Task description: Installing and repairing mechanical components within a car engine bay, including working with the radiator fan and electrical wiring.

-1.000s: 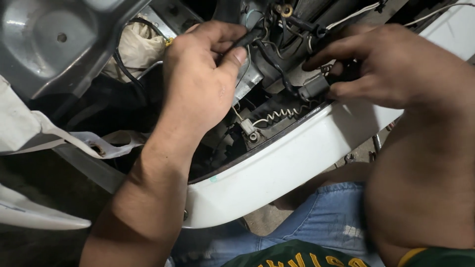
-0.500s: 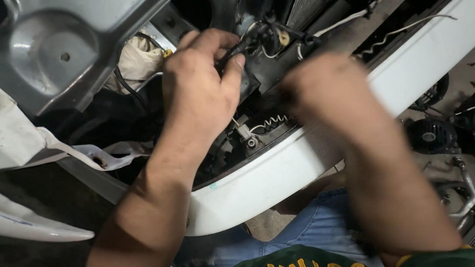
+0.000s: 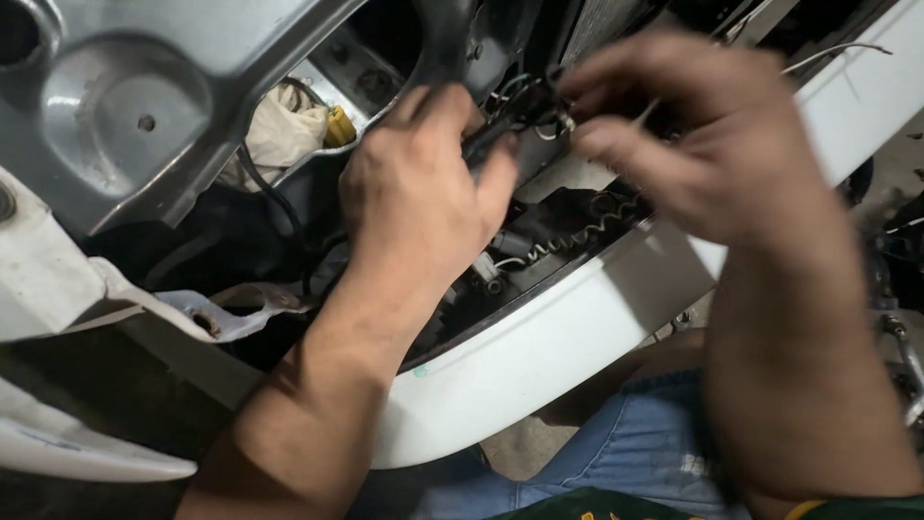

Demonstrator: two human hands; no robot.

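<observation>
My left hand [image 3: 419, 207] reaches into the opened body of a white vehicle and grips a black cable bundle [image 3: 496, 135] between thumb and fingers. My right hand [image 3: 703, 144], blurred, is at the same bundle from the right, its fingertips pinching thin wires beside a small black connector [image 3: 539, 101]. Below both hands a coiled white wire [image 3: 587, 231] and a grey plug [image 3: 510, 246] lie inside the cavity. The white curved body panel [image 3: 577, 337] runs under my forearms.
A grey metal panel with a round dish-shaped recess [image 3: 125, 106] fills the upper left. A crumpled cloth [image 3: 279, 130] and a small yellow part [image 3: 339, 125] sit behind it. White torn trim [image 3: 58, 289] hangs at left. Dark machine parts [image 3: 905, 279] at right.
My right hand has lifted from the lower connector up to the cable bundle at the top. My left hand has kept its grip on the black bundle, and the view has shifted.
</observation>
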